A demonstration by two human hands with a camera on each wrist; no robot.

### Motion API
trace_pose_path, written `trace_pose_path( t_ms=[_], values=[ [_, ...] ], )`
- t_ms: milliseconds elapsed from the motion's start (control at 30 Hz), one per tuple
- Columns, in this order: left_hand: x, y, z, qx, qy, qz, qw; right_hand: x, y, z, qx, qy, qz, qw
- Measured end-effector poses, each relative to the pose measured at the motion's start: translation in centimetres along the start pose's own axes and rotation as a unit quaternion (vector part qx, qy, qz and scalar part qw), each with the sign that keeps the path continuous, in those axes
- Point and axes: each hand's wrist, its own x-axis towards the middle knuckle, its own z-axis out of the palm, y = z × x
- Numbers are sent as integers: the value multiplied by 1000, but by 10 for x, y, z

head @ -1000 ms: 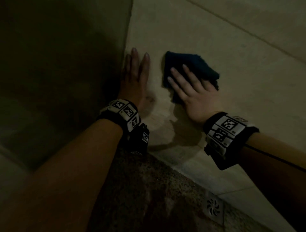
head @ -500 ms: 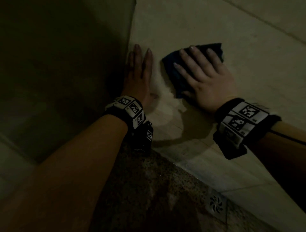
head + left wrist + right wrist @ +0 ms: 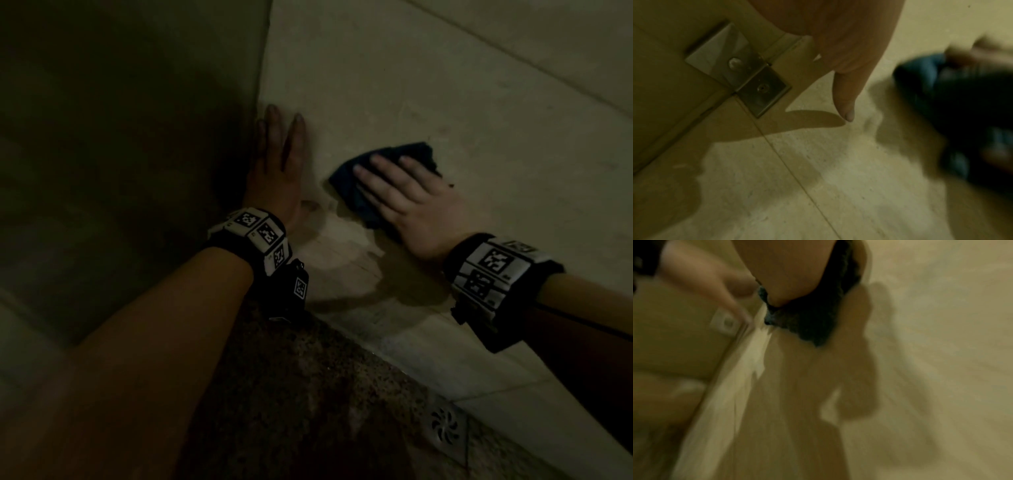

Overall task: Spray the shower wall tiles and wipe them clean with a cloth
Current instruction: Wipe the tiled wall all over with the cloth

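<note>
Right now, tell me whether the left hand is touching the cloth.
Apart. In the head view, bare wall tile shows between the left hand, flat on the wall, and the dark cloth under the right hand.

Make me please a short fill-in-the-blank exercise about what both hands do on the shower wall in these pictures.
1. The right hand presses a dark blue ____ against the wall tiles.
2. The left hand lies ____ on the tiles beside the corner, holding nothing.
3. On the floor at lower right sits a small metal ____.
4. In the left wrist view, a metal ____ is fixed at the corner.

Missing words: cloth; flat; drain; bracket
</note>
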Motion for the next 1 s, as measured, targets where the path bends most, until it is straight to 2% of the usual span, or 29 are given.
trace_pose_path(
  t_ms=[133,233,300,467,633,733,867,1000],
  values=[
    [-3,1,1,18,-28,10,999,-8,-1,2,-4,-2,-16,1000],
    [-3,2,2,22,-33,19,999,-5,8,0,-5,20,-25,999],
    [-4,3,2,19,-32,19,999,-6,12,-2,13,10,-22,1000],
    [-8,3,1,18,-33,27,999,-1,2,-10,67,-25,29,997],
    [-6,1,5,15,-38,23,999,0,-12,2,18,21,63,998],
    [-6,1,5,19,-28,29,999,-3,-7,7,-20,21,32,999],
    [-8,5,5,17,-14,49,999,-7,1,11,-56,-12,-15,998],
    [-10,6,2,15,-12,57,998,-9,12,8,-62,7,-35,997]
  ],
)
